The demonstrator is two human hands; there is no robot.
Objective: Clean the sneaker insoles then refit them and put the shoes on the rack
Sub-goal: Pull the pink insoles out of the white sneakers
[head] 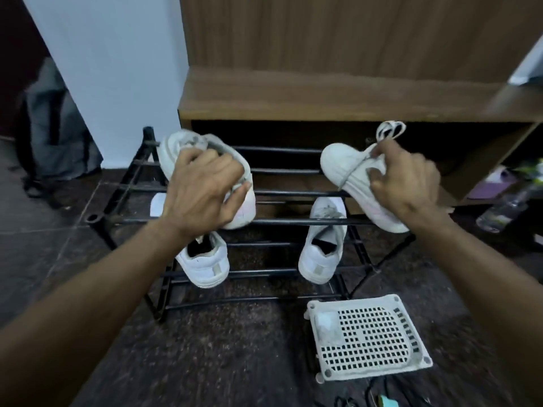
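Each hand grips a white sneaker over the rack's (282,221) top bars: left hand (199,192) fingers curled round the left sneaker (182,151), right hand (408,183) pinching the right sneaker (340,160). Best to lower them level, soles spanning two bars, so neither tips through.

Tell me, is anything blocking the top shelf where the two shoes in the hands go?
Nothing visible does. The top bars of the rack look bare between the left sneaker and right sneaker; the other pair sits lower.
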